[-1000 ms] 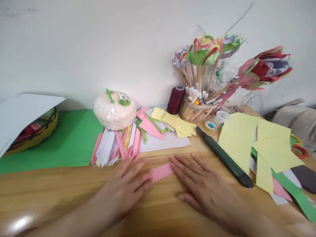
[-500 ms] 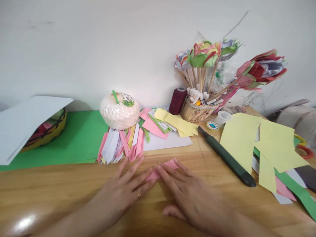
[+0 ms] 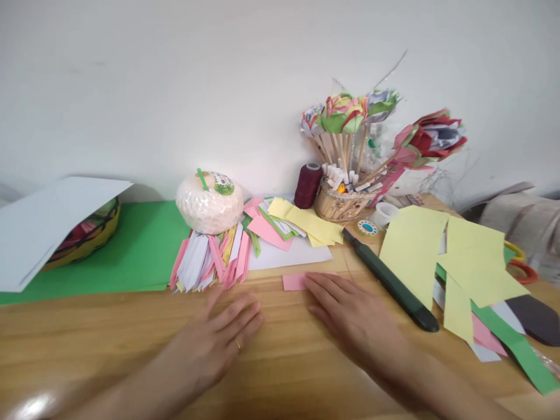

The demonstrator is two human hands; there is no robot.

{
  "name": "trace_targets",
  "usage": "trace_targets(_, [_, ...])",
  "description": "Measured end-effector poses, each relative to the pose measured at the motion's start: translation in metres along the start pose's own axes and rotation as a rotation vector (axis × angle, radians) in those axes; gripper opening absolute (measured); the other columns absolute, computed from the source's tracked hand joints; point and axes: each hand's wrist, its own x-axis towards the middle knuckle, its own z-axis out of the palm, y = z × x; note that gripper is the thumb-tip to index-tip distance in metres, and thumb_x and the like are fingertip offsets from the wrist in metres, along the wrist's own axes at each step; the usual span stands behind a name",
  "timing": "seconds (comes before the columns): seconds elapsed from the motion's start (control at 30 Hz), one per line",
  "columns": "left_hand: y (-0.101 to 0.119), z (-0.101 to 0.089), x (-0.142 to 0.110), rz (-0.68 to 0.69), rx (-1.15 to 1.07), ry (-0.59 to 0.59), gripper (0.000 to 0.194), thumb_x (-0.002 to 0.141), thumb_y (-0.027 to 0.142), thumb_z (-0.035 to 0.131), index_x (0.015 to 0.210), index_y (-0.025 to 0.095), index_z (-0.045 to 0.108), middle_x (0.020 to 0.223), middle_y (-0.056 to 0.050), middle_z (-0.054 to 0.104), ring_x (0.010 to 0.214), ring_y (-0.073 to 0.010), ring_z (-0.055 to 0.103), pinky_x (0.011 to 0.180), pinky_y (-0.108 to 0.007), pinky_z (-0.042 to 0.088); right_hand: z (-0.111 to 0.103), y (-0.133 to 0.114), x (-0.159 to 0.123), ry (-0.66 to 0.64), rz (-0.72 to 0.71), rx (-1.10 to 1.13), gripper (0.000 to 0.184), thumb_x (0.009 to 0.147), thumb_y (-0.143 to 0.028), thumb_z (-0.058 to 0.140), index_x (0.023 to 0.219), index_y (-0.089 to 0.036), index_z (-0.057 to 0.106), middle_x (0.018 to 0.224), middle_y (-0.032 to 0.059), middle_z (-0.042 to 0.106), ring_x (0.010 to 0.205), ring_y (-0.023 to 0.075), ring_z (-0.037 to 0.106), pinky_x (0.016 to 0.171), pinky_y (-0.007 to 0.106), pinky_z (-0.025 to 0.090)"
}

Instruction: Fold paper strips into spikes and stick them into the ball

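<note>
A small folded strip of pink paper point(image 3: 294, 282) lies on the wooden table point(image 3: 280, 367). My right hand point(image 3: 352, 312) rests over its right part, the fingers stretched out flat and covering most of it. To the left, my left hand point(image 3: 227, 326) hovers at or just above the tabletop with its fingers spread, holding nothing and apart from the strip. A ring shows on one of its fingers. Just behind the left hand lies a bundle of folded paper pieces point(image 3: 210, 259) in white, pink and yellow.
A wrapped coconut point(image 3: 209, 204) stands behind the bundle. Paper flowers point(image 3: 345, 114) rise from a basket point(image 3: 339, 201) beside a maroon thread spool point(image 3: 308, 186). A dark green cutter point(image 3: 391, 283) and yellow paper sheets point(image 3: 413, 251) lie right. Green paper point(image 3: 144, 245) and a covered basket point(image 3: 87, 242) are left.
Both hands were on the pink strip; my left hand has come off it. My right hand has slid the strip away from me and to the right, turning it nearly straight.
</note>
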Motion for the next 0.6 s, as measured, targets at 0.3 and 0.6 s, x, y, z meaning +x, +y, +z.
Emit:
trace_targets(0.3, [0.007, -0.004, 0.004, -0.011, -0.080, 0.181, 0.029, 0.093, 0.011, 0.036, 0.111, 0.014, 0.060, 0.105, -0.007, 0.069, 0.102, -0.0202, 0.061, 0.093, -0.037, 0.046, -0.001, 0.008, 0.017, 0.062, -0.147, -0.033, 0.034, 0.091, -0.007, 0.036, 0.121, -0.008, 0.052, 0.083, 0.0112, 0.068, 0.073, 0.0209, 0.062, 0.060, 0.033, 0.051])
trace_targets(0.6, [0.002, -0.015, 0.066, -0.561, -0.893, 0.057, 0.033, 0.089, 0.025, 0.056, 0.122, 0.021, 0.054, 0.113, -0.003, 0.067, 0.103, -0.0151, 0.063, 0.090, -0.030, 0.050, 0.007, -0.009, 0.049, 0.035, 0.480, 0.986, 0.033, 0.088, -0.028, 0.050, 0.120, -0.018, 0.054, 0.083, 0.0022, 0.072, 0.069, 0.0165, 0.067, 0.063, 0.028, 0.053])
